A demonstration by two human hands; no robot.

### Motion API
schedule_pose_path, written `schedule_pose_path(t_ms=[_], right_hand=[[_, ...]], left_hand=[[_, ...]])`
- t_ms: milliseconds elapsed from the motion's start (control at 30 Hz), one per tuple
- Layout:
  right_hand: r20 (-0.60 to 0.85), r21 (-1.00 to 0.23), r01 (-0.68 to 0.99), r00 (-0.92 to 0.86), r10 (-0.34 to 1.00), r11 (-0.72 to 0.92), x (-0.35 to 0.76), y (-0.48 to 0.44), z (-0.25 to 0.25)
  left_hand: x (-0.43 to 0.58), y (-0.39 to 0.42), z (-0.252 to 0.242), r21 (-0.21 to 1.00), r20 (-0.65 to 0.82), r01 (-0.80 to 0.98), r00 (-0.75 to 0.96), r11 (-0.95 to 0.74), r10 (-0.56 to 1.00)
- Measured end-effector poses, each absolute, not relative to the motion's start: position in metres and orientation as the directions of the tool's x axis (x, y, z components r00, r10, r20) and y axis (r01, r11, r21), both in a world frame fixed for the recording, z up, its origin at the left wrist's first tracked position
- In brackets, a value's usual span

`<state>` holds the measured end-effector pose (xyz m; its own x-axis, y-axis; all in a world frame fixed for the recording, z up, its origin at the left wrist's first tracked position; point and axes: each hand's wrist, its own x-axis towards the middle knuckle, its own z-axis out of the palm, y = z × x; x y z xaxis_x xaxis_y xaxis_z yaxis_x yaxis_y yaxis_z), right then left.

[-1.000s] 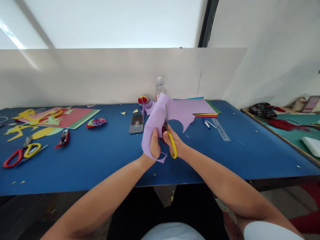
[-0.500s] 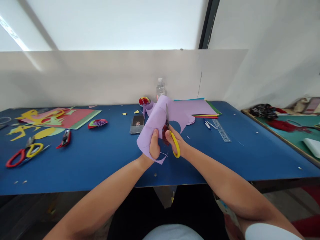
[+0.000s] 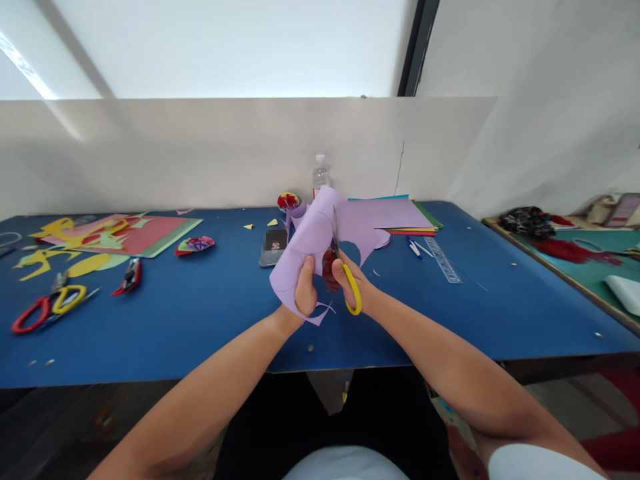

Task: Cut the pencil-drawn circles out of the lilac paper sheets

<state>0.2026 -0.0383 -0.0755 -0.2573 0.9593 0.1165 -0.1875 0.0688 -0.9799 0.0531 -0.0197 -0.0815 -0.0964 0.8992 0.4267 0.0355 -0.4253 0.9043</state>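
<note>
A curled sheet of purple paper (image 3: pixel 313 227), with faint round outlines on it, is held up over the blue table by my left hand (image 3: pixel 305 288). The thumb presses on its near face and the other fingers are hidden behind it. In my right hand (image 3: pixel 349 275) is a pair of scissors (image 3: pixel 353 288) with a yellow handle loop showing. Their blades point up along the cut right edge of the paper. A thin cut strip dangles below my left hand. Behind the scissors lies more purple paper (image 3: pixel 385 215) on a stack of coloured sheets.
On the blue table (image 3: pixel 200 333), red-and-yellow scissors (image 3: pixel 49 307), a red cutter (image 3: pixel 130 276) and paper scraps (image 3: pixel 90 265) lie left. A phone (image 3: pixel 273 248) and a water bottle (image 3: pixel 321 175) stand behind my hands. Pens (image 3: pixel 416 249) and a clear ruler (image 3: pixel 443 260) lie right.
My left hand and the purple paper have shifted slightly left and up. The scissors stay almost in place at the paper's edge.
</note>
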Motion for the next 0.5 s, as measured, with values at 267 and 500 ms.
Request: schedule_pose_path(t_ms=[267, 500], right_hand=[[0.273, -0.951, -0.198, -0.182, 0.945, 0.237, 0.195, -0.033, -0.085], [0.281, -0.951, -0.180, -0.162, 0.946, 0.252, 0.196, -0.031, -0.087]], left_hand=[[0.057, -0.025, -0.080, 0.890, 0.456, 0.025, -0.095, -0.456, 0.885], [0.059, -0.021, -0.082, 0.893, 0.442, -0.021, -0.146, -0.450, 0.885]])
